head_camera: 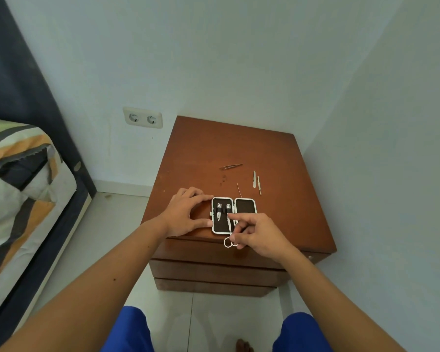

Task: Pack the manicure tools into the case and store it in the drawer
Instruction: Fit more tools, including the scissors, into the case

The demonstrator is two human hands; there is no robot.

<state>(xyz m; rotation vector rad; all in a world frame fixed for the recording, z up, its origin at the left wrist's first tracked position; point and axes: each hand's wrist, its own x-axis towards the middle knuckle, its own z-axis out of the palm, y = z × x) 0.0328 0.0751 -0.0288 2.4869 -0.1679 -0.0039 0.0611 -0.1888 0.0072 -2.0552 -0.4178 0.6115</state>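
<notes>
A white-rimmed manicure case (245,207) lies open near the front edge of a brown wooden nightstand (239,148). Its left half holds two nail clippers (219,212) under a strap. My left hand (188,212) rests beside the case, fingertips touching its left rim. My right hand (257,232) pinches small scissors (228,242), whose ring handles stick out past the nightstand's front edge while the blades point into the case. Farther back lie tweezers (230,166), two slim metal tools (256,181) and a thin pick (238,189).
The nightstand stands in a corner of pale walls, with closed drawer fronts (214,270) below its top. A bed (23,186) with a striped cover is at the left. A double wall socket (142,117) sits behind. My blue-clad knees (130,331) are at the bottom.
</notes>
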